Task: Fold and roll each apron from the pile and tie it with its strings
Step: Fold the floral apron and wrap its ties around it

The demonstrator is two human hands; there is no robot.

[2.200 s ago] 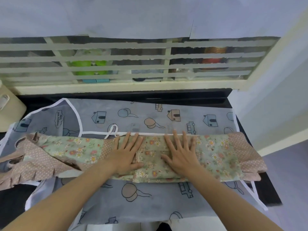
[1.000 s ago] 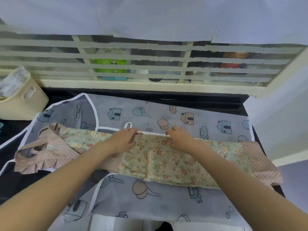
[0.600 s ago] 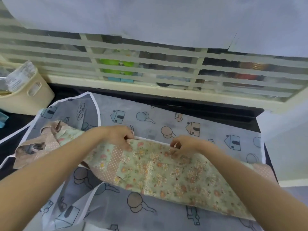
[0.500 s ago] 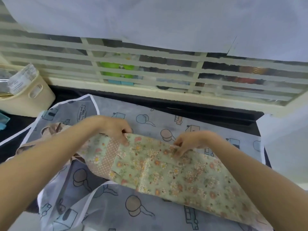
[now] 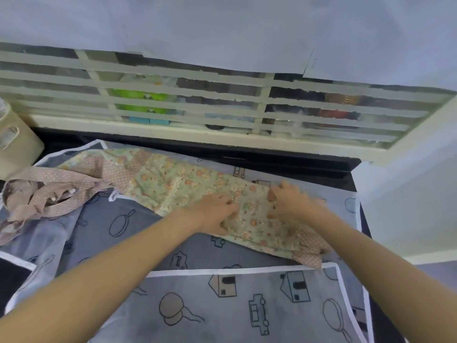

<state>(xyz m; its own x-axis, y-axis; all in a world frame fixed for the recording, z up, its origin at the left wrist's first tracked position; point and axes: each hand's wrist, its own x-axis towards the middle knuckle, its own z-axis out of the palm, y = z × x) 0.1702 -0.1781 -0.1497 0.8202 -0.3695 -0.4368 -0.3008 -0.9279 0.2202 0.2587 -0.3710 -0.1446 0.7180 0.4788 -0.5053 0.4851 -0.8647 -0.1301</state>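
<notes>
A dark, nearly black worktop [image 5: 291, 160] runs below a cream-painted window [image 5: 222, 107] with horizontal slats, whose upper part is covered by pale sheets of paper [image 5: 222, 28]; behind the slats, blurred green and orange-red objects show, too indistinct to name. A white wall [image 5: 408, 194] closes the room on the right, and a cream plastic basket [image 5: 14, 147] with a cut-out handle stands at the worktop's left end. Spread across the worktop lies a grey apron with white edging [image 5: 222, 300], printed with outlined houses, cars, pans and balloons; a small speech bubble on it holds letters, upside down and seemingly reading "pure", though they are too small to be sure. On top of it, running diagonally from far left to near right, lies the folded green floral apron with pink polka-dot trim [image 5: 173, 184], its pink dotted ruffles and strings [image 5: 42, 196] bunched loosely at the left. The left hand [image 5: 212, 214] rests on the floral band near its right end, fingers curled into the cloth in a grip. The right hand [image 5: 291, 200] lies just beside it, thumb and fingers pinching the fold's far edge.
</notes>
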